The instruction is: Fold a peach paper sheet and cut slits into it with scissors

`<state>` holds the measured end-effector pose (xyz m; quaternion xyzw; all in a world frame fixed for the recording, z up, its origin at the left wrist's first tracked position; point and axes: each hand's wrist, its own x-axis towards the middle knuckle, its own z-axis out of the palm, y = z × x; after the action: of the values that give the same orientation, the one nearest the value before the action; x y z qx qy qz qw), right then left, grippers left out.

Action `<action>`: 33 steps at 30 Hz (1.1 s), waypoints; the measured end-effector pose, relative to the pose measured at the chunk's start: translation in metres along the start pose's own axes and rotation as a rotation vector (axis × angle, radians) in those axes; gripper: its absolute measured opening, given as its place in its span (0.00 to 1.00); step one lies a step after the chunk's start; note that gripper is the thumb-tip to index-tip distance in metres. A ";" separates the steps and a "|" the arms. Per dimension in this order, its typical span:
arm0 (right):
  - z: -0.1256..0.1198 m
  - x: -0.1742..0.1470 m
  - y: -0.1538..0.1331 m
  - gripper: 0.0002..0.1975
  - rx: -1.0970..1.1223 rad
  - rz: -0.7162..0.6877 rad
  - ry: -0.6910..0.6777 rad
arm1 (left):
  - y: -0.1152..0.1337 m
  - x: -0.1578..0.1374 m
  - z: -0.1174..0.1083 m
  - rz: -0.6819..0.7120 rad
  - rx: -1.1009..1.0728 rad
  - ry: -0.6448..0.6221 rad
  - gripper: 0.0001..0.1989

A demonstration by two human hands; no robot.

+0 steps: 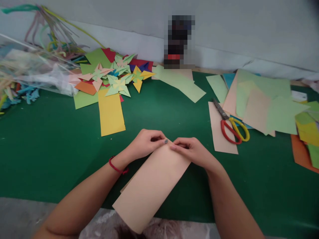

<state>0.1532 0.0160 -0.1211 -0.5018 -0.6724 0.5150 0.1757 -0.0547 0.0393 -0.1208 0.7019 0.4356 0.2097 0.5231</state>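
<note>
Right, at the upper left it's a tangle of bendy strands (53,46), with clear plastic (62,81) spread below. Next along come folded paper stars (119,87) in green, peach and yellow, bunched on loose coloured sheets, and a plain yellow sheet (111,114) lies beneath them on the green tabletop (169,116).

Now the centre, where the work is! The left hand (142,144), red cord (117,166) round its wrist, has its grip pinched closed, thumb on top, on the far end of a peach sheet (152,186). That sheet slants from the middle of the frame down to the bottom edge, its near end reaching past the tabletop's front edge, and a second layer peeks out along its left side; whether that's a fold or a separate piece, I can't tell. Just beside, the right hand (193,151) has its grip closed on the same end, thumb flat on the paper.

So the step looks like lining up or creasing that far end. What's called for, I'd judge, is both thumbs firm, layers flush, then even pressure along the edge.

Further right, scissors (225,117) rest partly on a pink strip (216,132), beside a pile of pale sheets (279,113); an orange sheet (300,154) pokes out at the right edge.
</note>
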 end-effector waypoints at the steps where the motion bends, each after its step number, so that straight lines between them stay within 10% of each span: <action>1: -0.001 -0.001 0.001 0.16 0.013 0.009 -0.003 | 0.000 0.000 -0.002 -0.003 0.012 0.020 0.09; 18: -0.001 -0.002 0.002 0.11 0.287 0.029 0.050 | -0.002 -0.001 -0.026 0.010 0.095 0.226 0.12; 33: 0.003 0.002 0.004 0.08 0.401 0.004 0.429 | -0.002 0.000 -0.020 -0.013 -0.012 0.369 0.10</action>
<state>0.1520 0.0167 -0.1260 -0.5557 -0.5037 0.5202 0.4084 -0.0709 0.0507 -0.1155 0.6455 0.5273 0.3343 0.4399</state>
